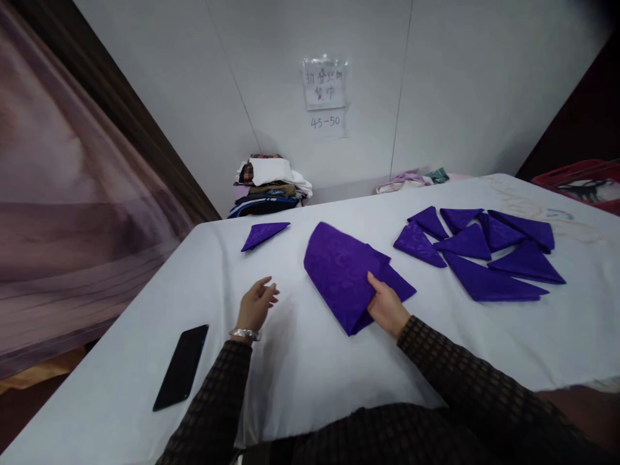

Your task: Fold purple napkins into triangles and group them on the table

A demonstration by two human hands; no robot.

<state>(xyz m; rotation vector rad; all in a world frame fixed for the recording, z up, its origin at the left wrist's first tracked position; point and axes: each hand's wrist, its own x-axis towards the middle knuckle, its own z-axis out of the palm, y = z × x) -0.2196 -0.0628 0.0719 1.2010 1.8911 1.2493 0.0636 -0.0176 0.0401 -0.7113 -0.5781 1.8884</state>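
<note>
The white-covered table (300, 387) carries, at right, a cluster of folded purple napkins (469, 244), apparently complete. The larger purple napkin (336, 268) is at mid-table, partly folded; further folding appears to remain. The right hand (387, 307) has its grip closed on the near right edge; the left hand (254, 308) is released, holding nothing, with room around it. A smartphone (181, 368) restricts the left-edge side.

The held napkin (334, 271) is smooth cloth, mainly matt, with a faint tonal pattern; the worktop (310, 378) wears matt, lightly creased cloth. The phone (181, 368) presents a smooth, glossy face, the bracelet (245, 334) shiny metal. The sign (324, 87) is paper under glossy clear plastic, the curtain (92, 213) sheer cloth.
</note>
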